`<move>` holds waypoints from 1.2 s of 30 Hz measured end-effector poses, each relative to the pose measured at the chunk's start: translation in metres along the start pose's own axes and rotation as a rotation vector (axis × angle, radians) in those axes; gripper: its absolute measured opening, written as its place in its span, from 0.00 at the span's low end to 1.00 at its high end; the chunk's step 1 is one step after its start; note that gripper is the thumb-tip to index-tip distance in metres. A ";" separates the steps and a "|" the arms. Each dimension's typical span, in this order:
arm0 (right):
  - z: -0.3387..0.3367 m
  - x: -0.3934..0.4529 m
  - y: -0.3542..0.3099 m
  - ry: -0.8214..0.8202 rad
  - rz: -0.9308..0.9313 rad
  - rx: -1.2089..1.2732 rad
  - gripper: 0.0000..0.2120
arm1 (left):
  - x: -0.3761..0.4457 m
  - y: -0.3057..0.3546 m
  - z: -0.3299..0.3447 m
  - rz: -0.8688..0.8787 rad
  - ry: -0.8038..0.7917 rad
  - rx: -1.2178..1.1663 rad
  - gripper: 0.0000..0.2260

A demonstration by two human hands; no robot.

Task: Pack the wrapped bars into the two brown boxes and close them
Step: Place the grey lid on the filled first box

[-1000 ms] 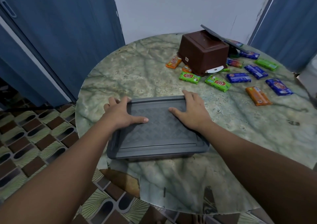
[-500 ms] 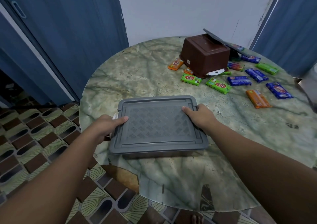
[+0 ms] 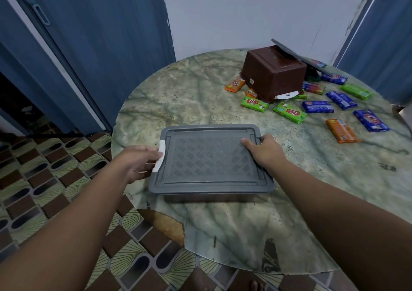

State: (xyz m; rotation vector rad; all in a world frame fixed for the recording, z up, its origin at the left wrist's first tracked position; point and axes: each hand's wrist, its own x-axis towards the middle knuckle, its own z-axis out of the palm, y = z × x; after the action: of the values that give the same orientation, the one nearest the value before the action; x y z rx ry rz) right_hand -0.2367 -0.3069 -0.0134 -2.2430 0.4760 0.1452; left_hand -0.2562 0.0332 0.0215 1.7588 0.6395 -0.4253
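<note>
A box with a grey lid [image 3: 209, 159] stands near the table's front edge. My left hand [image 3: 138, 161] is at its left side, fingers on the white latch [image 3: 161, 158], which is swung up against the lid's edge. My right hand [image 3: 263, 150] grips the lid's right edge, thumb on top. A second brown box [image 3: 272, 74] lies upside down at the back right, a grey lid [image 3: 298, 56] leaning on it. Several wrapped bars lie around it: green [image 3: 289, 112], blue [image 3: 371, 120], orange [image 3: 342, 130].
The round marble-pattern table [image 3: 200, 94] has a chipped front edge. Blue doors stand at the left and the far right, with a white wall behind. Patterned floor tiles lie below on the left.
Both hands slid off the lid's top to its sides. The left hand moved to the white latch, which is now raised against the lid. The right hand took the right edge.
</note>
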 end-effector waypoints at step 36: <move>-0.010 -0.022 0.008 0.033 -0.096 0.100 0.14 | 0.003 0.018 0.003 0.030 -0.013 0.322 0.06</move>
State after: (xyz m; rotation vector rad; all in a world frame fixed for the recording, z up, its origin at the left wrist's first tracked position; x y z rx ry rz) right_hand -0.2605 -0.3130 -0.0073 -2.1676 0.3839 0.0344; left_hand -0.2427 0.0274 0.0330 2.0660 0.5574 -0.5417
